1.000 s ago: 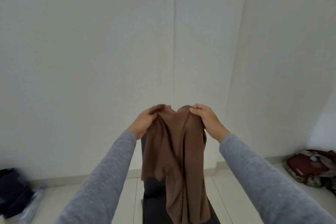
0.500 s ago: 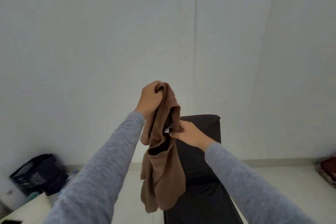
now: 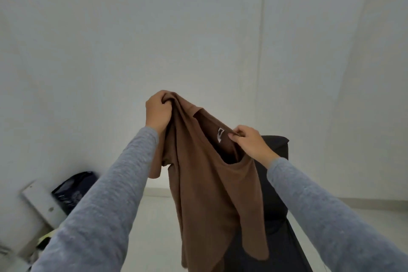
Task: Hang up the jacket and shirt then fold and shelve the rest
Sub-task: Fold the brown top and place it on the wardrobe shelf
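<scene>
The brown top [image 3: 205,185] hangs in the air between both hands, in front of a black seat [image 3: 276,201] and above the pale floor [image 3: 159,216]. It is a soft, matte knit that falls in long loose folds and ends in an uneven, pointed hem. Its neck gapes as a dark oval, with a small white label [image 3: 220,134] sewn inside the back rim.

The left hand [image 3: 157,110] is raised highest. Its fingers are curled into a fist round a bunched wad of cloth at the shoulder, so the fabric fans down from the knuckles. One short sleeve [image 3: 155,170] droops in a rounded flap under that wrist.

The right hand [image 3: 249,143] sits lower and pinches the neck rim just beside the label between thumb and forefinger. The other fingers are bent loosely behind, and the rim is stretched taut between the two hands.

Both arms wear grey sleeves [image 3: 114,194] of a fine, flecked jersey.

The seat is covered in black cloth; its back has a rounded top corner, and the top hides much of it.

At lower left a glossy black plastic bag [image 3: 70,190] slumps against the plain white wall [image 3: 198,28], touching a flat white board [image 3: 42,203] that leans at a slant. Something yellow-green near the board is too blurred to tell.
</scene>
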Action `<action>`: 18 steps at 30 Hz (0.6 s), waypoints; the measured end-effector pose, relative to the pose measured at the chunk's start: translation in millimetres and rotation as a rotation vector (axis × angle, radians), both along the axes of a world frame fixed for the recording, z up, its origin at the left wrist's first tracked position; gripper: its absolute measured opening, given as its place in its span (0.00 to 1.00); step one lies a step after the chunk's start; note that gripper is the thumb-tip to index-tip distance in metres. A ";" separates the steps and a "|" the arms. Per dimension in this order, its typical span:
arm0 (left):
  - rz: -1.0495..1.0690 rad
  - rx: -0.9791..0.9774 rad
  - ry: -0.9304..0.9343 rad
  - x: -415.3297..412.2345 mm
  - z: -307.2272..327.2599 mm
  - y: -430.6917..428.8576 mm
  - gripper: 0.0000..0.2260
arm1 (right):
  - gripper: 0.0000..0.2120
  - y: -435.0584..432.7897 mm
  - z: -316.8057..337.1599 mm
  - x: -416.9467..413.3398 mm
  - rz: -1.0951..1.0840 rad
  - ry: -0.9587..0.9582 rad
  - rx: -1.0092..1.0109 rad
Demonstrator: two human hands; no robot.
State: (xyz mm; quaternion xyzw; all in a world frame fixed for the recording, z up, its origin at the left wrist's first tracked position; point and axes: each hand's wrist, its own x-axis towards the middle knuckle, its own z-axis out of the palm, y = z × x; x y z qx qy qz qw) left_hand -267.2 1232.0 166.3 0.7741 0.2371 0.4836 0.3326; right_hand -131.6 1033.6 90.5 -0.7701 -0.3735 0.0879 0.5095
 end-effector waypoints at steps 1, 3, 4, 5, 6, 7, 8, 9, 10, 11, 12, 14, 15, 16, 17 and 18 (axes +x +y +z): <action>0.005 -0.027 -0.019 0.7 -0.7 -0.6 0.13 | 0.10 -3.7 0.1 -1.5 0.085 0.045 -0.031; -0.033 -0.077 -0.044 2.5 0.6 -3.1 0.15 | 0.21 -12.1 -0.8 -7.1 0.248 0.185 -0.133; -0.102 -0.099 -0.048 3.6 2.2 -5.1 0.16 | 0.25 -14.6 -0.4 -10.1 0.305 0.267 -0.169; -0.202 -0.118 -0.038 4.1 4.8 -9.1 0.17 | 0.26 -15.2 1.0 -12.8 0.346 0.327 -0.169; -0.314 -0.127 -0.009 3.7 7.8 -15.3 0.18 | 0.24 -14.3 3.1 -14.4 0.370 0.343 -0.143; -0.420 -0.123 0.036 3.1 10.6 -22.4 0.18 | 0.20 -12.8 6.2 -15.9 0.362 0.317 -0.096; -0.513 -0.111 0.088 2.8 13.2 -29.8 0.18 | 0.15 -10.6 8.0 -15.2 0.330 0.247 -0.051; -0.587 -0.097 0.139 2.9 15.3 -36.7 0.18 | 0.12 -9.6 10.3 -14.2 0.302 0.167 -0.015; -0.648 -0.082 0.182 3.1 16.7 -42.6 0.17 | 0.14 -8.1 13.0 -11.6 0.290 0.099 0.012; -0.695 -0.064 0.211 3.0 17.8 -47.5 0.16 | 0.19 -7.2 16.4 -10.4 0.309 0.053 0.043; -0.737 -0.045 0.228 2.8 19.0 -52.2 0.15 | 0.24 -6.4 19.6 -9.7 0.345 0.015 0.067; -0.793 -0.032 0.237 1.8 21.3 -57.9 0.14 | 0.31 -4.1 29.0 -14.2 0.454 -0.033 0.106; -0.810 -0.036 0.230 1.3 22.8 -59.8 0.14 | 0.31 -1.5 32.5 -16.0 0.507 -0.036 0.120; -0.817 -0.037 0.218 0.3 24.0 -60.8 0.13 | 0.29 1.2 35.4 -19.5 0.540 -0.021 0.123; -0.811 -0.032 0.211 0.3 24.4 -60.4 0.13 | 0.25 3.5 38.0 -24.2 0.556 0.018 0.121; -0.795 -0.027 0.213 0.6 24.5 -59.5 0.12 | 0.20 5.9 39.2 -28.4 0.552 0.051 0.105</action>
